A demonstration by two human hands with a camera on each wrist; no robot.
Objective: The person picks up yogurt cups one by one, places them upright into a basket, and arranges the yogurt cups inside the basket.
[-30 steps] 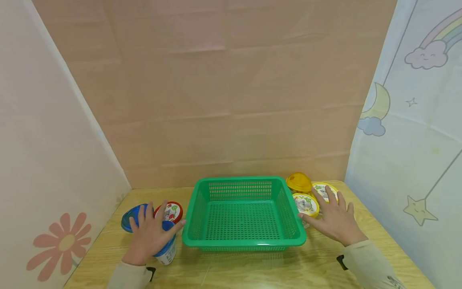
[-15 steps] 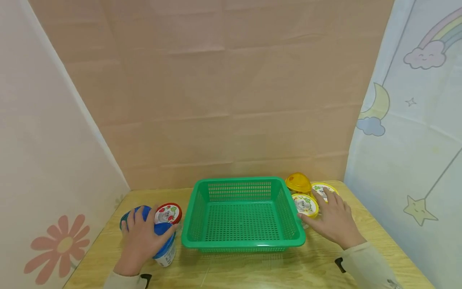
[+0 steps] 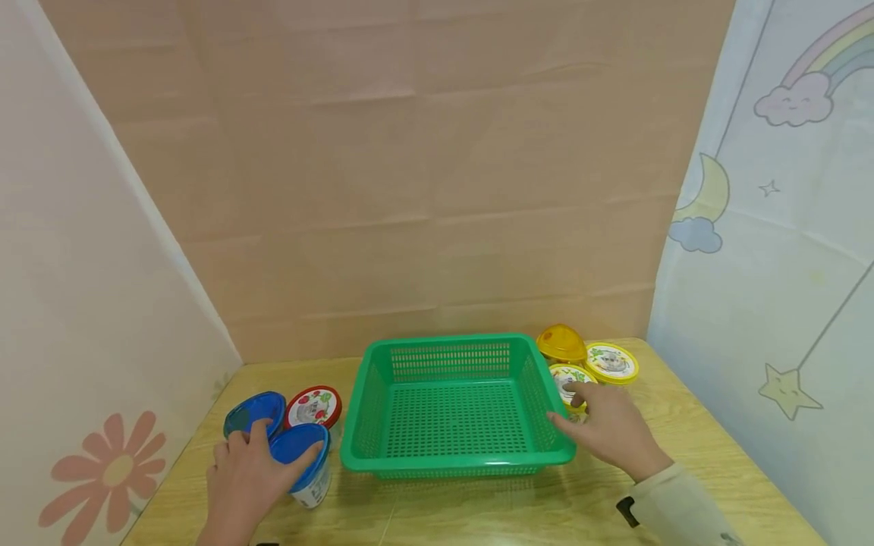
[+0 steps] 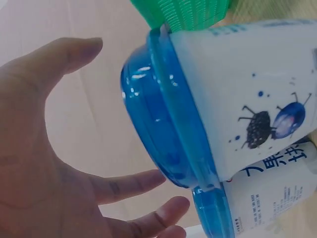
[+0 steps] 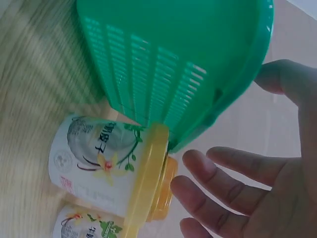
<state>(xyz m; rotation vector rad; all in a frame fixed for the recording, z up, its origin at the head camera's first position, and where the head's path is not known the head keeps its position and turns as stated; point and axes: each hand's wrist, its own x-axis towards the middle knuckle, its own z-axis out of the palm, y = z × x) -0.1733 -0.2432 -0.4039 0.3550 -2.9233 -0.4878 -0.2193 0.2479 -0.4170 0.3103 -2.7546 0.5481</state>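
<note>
My left hand (image 3: 246,474) hovers with spread, slightly bent fingers at the front cup (image 3: 314,487), which has a blue domed lid (image 4: 158,99). Its thumb is apart from that lid in the left wrist view; one fingertip overlaps the lid's edge, and contact is unclear. Behind stands another blue-lidded cup (image 3: 254,412), beside a red-lidded cup (image 3: 314,407). On the right, my right hand (image 3: 611,428) is raised by a yellow-lidded cup (image 5: 104,161), fingers apart from it. Its thumb is close to the rim of the green basket (image 3: 464,463); touch is unclear.
The perforated basket sits mid-table with nothing in it. Another yellow-lidded cup (image 3: 611,362) and an orange domed-lid container (image 3: 562,343) stand beyond the right hand. A brown cloth backdrop (image 3: 423,189) closes off the rear, with pale printed panels at both sides.
My left hand has moved down and left, off the blue lids. The right hand has drawn back toward the basket, uncovering the rightmost yellow lid. The cups and basket keep their places.
</note>
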